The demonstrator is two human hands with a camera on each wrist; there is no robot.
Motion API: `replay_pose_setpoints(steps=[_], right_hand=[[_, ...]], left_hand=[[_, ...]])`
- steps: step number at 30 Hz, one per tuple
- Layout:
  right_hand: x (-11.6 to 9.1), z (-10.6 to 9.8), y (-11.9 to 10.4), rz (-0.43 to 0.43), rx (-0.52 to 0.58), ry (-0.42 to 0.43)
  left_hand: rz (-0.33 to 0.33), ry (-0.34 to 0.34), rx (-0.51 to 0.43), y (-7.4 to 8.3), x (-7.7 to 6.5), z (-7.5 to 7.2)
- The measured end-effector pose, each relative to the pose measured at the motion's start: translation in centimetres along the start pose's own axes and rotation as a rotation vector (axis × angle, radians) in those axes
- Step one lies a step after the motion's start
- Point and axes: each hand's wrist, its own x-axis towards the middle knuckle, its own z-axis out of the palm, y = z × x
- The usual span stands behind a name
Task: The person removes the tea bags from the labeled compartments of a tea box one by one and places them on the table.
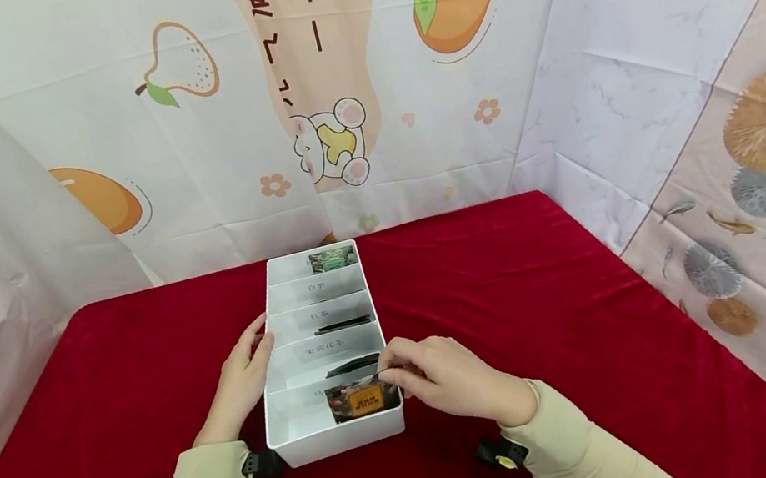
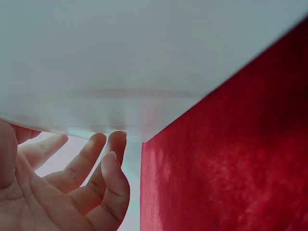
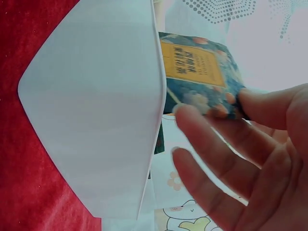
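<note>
A long white divided box (image 1: 336, 440) carries printed labels on its dividers. My right hand (image 1: 451, 375) pinches a dark floral tea sachet (image 1: 364, 399) with an orange label by its edge, between thumb and fingers. In the right wrist view the tea sachet (image 3: 195, 72) sticks up past the box's rim; its lower part is hidden behind the wall. My left hand (image 1: 242, 377) rests against the box's left side, its fingertips (image 2: 98, 139) at the rim with the fingers loosely bent.
A green-labelled sachet (image 1: 333, 259) lies in the farthest compartment. Dark sachets (image 1: 344, 324) stand in middle compartments, mostly edge-on. The box stands on a red cloth-covered table (image 1: 514, 293), with patterned curtains (image 1: 183, 137) behind and at the sides.
</note>
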Motion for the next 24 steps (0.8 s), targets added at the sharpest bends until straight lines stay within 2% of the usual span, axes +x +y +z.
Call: replay_pose_setpoints(steps=[10,18,24], right_hand=[[0.1,-0.1,0.4,-0.049,0.182,0.143],[0.4,-0.8,0.9,0.015,0.327,0.251],[0.6,-2.1,1.5,0.084,0.400,0.320]], left_hand=[[-0.008,-0.011,0.002,0.1,-0.1,0.0],[-0.016,-0.012,0.001,0.1,-0.3,-0.1],[-0.011,-0.018,-0.010,0.3,-0.2,0.0]])
